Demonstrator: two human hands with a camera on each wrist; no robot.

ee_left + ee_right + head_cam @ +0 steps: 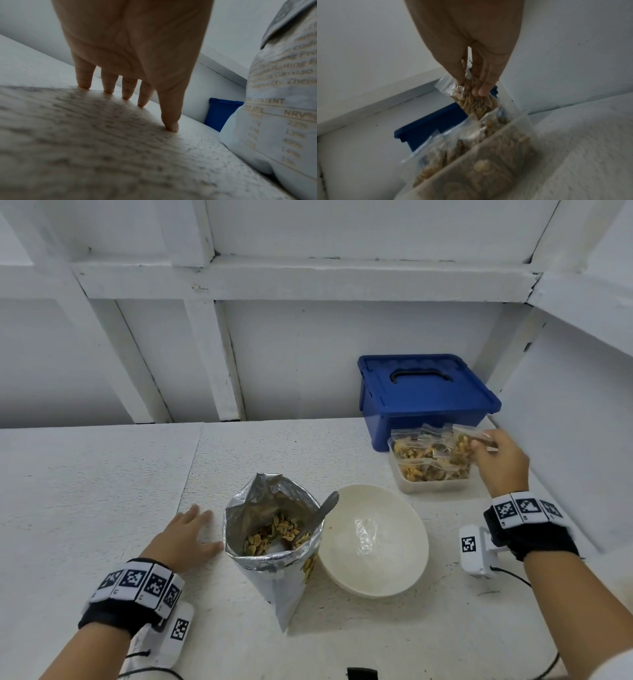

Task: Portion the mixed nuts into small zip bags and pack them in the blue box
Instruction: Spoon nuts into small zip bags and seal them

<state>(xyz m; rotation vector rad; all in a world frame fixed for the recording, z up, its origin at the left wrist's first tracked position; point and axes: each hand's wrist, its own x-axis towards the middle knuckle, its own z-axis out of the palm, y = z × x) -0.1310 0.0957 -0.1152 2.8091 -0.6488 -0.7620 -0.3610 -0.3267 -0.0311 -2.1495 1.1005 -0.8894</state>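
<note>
White textured tabletop (102, 474), seam running front to back. White panelled wall (308, 354) behind, white side wall (565, 440) at right.

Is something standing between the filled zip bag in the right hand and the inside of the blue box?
Yes. The blue box has its lid on, so the zip bag pinched by the right hand cannot go in yet. The clear tub of bags also stands in front of the box.
</note>
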